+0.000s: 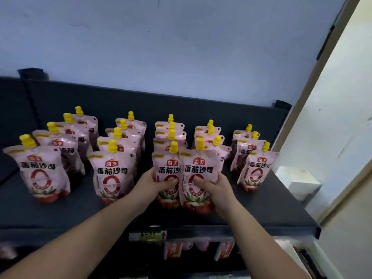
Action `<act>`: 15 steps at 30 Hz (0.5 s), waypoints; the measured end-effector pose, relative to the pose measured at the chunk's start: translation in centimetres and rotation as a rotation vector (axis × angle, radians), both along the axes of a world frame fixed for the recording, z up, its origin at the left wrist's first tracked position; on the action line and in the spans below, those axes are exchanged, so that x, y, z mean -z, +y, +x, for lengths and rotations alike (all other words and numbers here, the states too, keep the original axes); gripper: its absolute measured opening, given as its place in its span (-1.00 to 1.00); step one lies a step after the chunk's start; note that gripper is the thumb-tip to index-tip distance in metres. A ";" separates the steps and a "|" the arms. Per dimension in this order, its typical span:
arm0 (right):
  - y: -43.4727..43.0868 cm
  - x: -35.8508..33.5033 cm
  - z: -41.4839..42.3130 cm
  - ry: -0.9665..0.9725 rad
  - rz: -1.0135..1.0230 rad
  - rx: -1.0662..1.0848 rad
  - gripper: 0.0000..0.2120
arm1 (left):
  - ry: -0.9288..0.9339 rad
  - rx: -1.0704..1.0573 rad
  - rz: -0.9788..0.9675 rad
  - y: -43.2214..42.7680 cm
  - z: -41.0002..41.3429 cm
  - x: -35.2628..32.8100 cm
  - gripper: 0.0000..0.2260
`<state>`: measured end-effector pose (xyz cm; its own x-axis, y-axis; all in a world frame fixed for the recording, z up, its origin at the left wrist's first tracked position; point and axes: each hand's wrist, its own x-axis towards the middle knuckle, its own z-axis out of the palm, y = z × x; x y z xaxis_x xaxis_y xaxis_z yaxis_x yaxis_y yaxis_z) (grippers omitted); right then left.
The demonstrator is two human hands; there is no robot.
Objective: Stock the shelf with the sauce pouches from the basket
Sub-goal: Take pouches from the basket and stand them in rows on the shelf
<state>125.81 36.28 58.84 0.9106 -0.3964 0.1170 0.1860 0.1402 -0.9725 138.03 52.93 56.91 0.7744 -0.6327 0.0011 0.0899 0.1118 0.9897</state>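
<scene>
The left hand's [154,183] fingers curl round the left pouch [166,168]. The right hand [214,187] grips the right pouch [199,170], touching it at 3 o'clock. Both are upright near the dark shelf's [271,210] front edge and read 海天 番茄沙司 under yellow caps [173,147]. Matching pouches [112,174] stand in rows from 9 to 3 o'clock.

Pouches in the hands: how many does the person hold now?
2. The left hand grips the left pouch; the right hand grips the right pouch, which overlaps it, at the shelf front. None seems hidden behind.
</scene>
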 end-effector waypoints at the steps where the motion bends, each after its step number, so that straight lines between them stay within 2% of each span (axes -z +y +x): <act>1: 0.0 0.7 0.2 0.012 -0.008 -0.009 -0.67 | 0.001 -0.006 0.020 0.2 0.0 0.4 -0.67; 4: -0.2 2.6 0.5 0.062 -0.017 -0.032 -0.67 | -0.047 -0.030 0.089 1.0 -0.2 0.9 -0.68; 8: -1.0 3.5 0.4 0.065 0.005 -0.063 -0.70 | -0.223 0.037 0.214 1.9 -0.9 0.8 -0.43; 11: -1.8 3.5 0.0 0.047 0.060 -0.065 -0.67 | -0.346 -0.007 0.306 2.4 -1.2 1.1 -0.43; 15: -3.0 3.3 -0.9 0.040 -0.003 -0.058 -0.65 | -0.417 -0.120 0.343 1.9 -1.0 1.7 -0.43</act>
